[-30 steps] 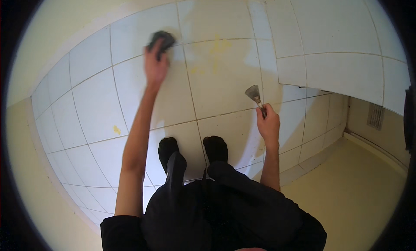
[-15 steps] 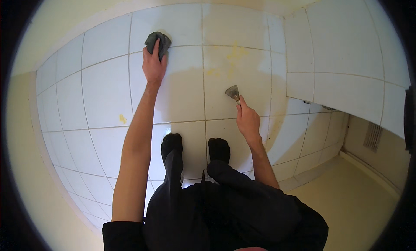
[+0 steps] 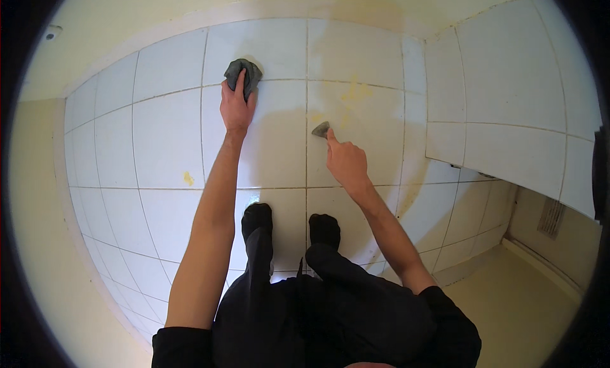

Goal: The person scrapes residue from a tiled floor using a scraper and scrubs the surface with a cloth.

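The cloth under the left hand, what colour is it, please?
Dark grey-green cloth, clearest in the head view.

White tiled wall ahead, yellow stains far right; black shoes near; floor vent grille right.

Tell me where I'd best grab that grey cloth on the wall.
Probably grip the cloth by its bunched upper part, coming from above: the left hand presses the lower edge flat against the tile wall, so only the top fold stands free.
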The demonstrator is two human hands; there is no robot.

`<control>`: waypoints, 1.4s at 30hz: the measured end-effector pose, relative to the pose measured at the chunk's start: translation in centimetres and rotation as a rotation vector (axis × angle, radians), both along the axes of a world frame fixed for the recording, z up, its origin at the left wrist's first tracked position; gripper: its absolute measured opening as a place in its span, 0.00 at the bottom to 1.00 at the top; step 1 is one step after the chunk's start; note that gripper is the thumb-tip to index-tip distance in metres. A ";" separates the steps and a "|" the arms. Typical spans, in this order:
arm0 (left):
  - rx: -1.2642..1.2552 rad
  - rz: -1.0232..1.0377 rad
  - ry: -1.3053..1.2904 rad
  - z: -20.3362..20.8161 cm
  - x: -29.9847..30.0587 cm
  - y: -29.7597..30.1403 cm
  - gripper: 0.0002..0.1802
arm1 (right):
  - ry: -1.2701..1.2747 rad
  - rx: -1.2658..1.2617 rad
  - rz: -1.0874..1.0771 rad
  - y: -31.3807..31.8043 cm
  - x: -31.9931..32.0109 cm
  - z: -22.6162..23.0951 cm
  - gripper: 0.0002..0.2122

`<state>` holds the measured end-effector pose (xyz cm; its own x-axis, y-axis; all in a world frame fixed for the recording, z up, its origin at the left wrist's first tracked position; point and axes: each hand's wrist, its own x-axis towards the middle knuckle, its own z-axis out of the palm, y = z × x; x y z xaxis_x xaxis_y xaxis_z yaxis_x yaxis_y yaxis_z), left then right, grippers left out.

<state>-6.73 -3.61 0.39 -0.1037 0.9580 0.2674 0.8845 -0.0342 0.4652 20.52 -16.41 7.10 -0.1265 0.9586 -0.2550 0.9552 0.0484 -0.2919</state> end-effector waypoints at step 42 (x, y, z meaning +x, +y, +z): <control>-0.003 0.000 -0.045 0.3 -0.1 0.2 0.33 | -0.085 -0.100 -0.088 1.5 -5.4 -0.3 0.26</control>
